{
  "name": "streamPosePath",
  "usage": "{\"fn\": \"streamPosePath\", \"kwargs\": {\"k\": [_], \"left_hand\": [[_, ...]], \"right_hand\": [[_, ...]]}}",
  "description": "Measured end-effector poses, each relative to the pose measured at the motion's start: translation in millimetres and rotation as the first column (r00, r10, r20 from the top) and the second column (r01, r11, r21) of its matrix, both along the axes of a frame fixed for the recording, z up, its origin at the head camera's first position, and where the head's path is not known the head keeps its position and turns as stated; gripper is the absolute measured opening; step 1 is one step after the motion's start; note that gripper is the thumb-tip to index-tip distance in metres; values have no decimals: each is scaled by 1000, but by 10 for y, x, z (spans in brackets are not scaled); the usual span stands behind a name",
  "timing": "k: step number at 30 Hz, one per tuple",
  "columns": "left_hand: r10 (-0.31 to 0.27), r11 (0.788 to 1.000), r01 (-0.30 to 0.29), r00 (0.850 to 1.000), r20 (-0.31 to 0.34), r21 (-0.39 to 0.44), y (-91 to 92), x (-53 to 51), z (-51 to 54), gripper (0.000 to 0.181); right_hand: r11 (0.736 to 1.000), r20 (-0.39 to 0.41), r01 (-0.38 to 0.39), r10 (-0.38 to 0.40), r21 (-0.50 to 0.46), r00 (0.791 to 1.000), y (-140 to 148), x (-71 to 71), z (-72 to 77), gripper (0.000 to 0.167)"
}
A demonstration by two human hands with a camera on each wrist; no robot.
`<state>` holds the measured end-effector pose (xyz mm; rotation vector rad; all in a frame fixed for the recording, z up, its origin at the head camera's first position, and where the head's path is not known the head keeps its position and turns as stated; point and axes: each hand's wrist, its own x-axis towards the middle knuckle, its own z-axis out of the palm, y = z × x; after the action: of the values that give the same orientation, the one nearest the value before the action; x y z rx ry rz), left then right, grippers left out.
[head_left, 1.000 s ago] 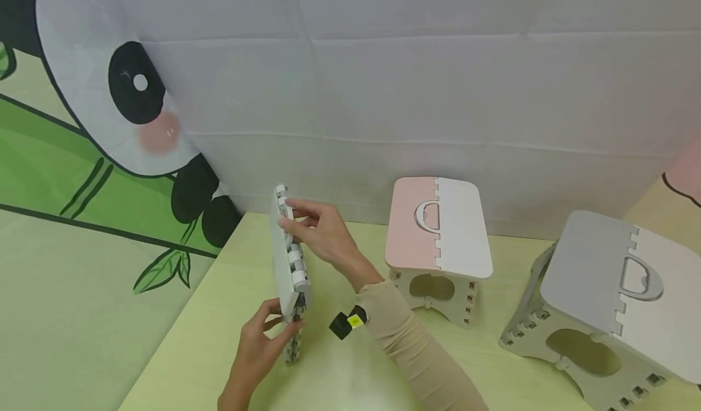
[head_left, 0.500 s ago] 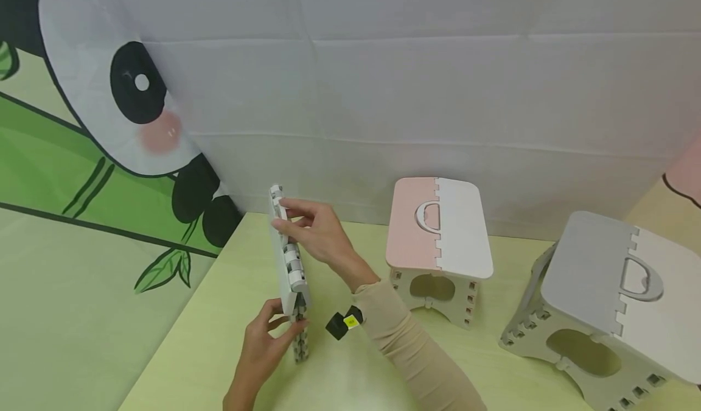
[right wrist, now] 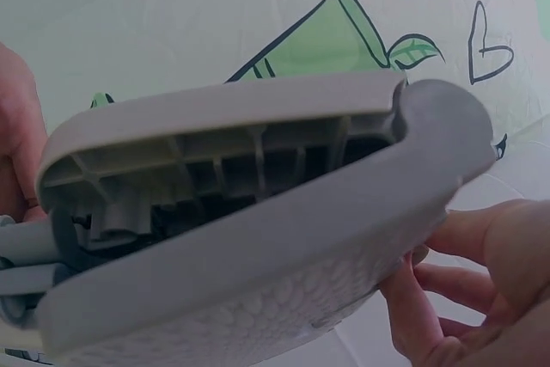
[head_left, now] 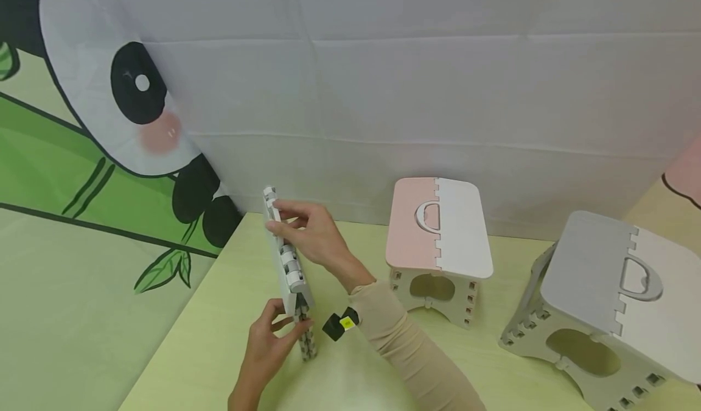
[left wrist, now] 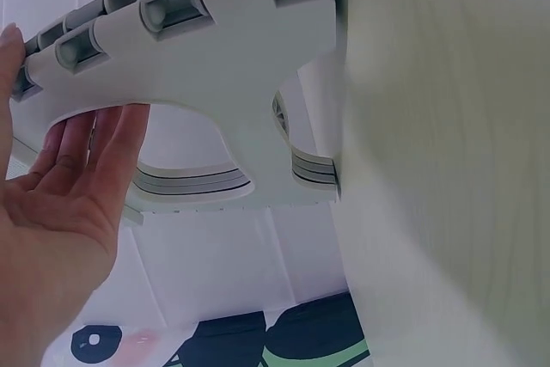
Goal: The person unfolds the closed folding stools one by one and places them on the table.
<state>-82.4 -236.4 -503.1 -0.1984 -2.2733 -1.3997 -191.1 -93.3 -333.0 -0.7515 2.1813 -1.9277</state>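
Observation:
A folded white-and-grey folding stool stands on edge at the left of the table, its hinged seat edge facing up. Near the upper end, my right hand pinches the seat's hinged edge between thumb and fingers. My left hand holds the folded legs lower down. In the left wrist view its fingers hook through the oval opening of the leg panel. From the right wrist view, the two seat halves lie slightly apart, ribs showing between them, with the right thumb and fingers at the far side.
An unfolded pink-and-white stool stands right of my hands, near the cloth backdrop. Farther right is a larger unfolded grey-and-white stool. The pale wood-grain table ends at the backdrop.
The folded stool has turned slightly: its far end has swung left with my right hand, and its near end has shifted right with my left hand. Both unfolded stools stay put.

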Motion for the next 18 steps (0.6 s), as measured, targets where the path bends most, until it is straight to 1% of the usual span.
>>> {"fn": "streamPosePath", "kwargs": {"k": [5, 12, 18], "left_hand": [[-6, 1000, 5, 999, 36, 20, 21, 2, 5, 43], [-21, 998, 19, 999, 35, 56, 36, 6, -7, 43], [-11, 998, 7, 998, 65, 61, 48, 1, -3, 43]], "right_hand": [[1000, -23, -13, 13, 6, 1000, -27, 20, 6, 45], [1000, -28, -14, 15, 28, 1000, -62, 54, 24, 44], [999, -29, -19, 20, 37, 999, -93, 72, 35, 44]]}}
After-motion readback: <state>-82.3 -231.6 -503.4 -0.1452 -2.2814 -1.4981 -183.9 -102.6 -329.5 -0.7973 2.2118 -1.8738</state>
